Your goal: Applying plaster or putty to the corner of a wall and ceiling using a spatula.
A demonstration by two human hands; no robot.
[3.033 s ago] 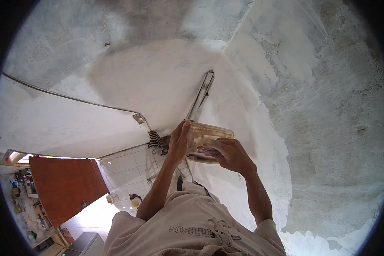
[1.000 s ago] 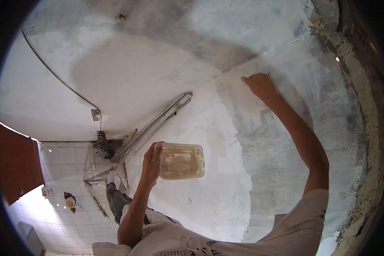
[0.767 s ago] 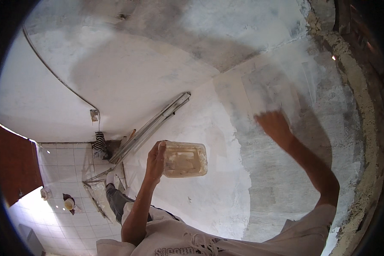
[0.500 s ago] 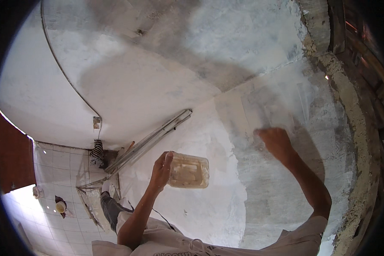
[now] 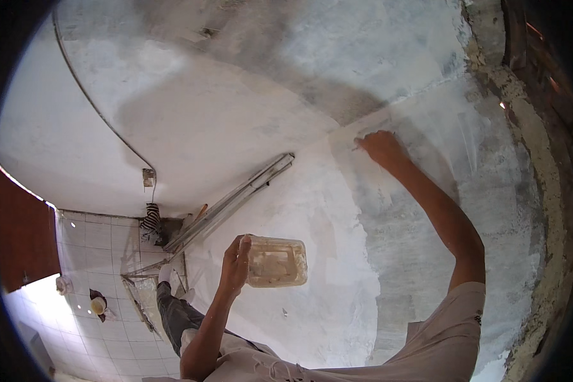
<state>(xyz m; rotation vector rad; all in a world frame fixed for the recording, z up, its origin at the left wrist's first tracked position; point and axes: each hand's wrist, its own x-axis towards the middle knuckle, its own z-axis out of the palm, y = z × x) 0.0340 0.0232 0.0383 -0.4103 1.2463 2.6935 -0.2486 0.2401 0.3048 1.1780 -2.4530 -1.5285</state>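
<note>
My left hand [image 5: 235,266] grips the left rim of a shallow, clear plastic container [image 5: 294,262] with rounded corners. Pale, smeared residue lies inside it. Further up and to the right, my right hand [image 5: 383,151] is closed against the wall [image 5: 391,254], near the corner where two wall faces meet. Whatever its fingers hold is too small and blurred to make out. Around that hand the wall is part white-coated, part bare grey, with smoothed streaks.
Long metal bars [image 5: 235,200] lean in the corner. A dark cable [image 5: 102,114] runs down the left wall to an outlet box [image 5: 148,177]. On the white tiled floor [image 5: 111,254] stand a pale yellow cup [image 5: 98,306] and a metal frame [image 5: 135,299]. A brown panel [image 5: 22,229] is far left.
My right hand has moved up and left along the wall toward the corner, with the arm stretched further. My left hand and the container sit slightly lower and further left in the picture.
</note>
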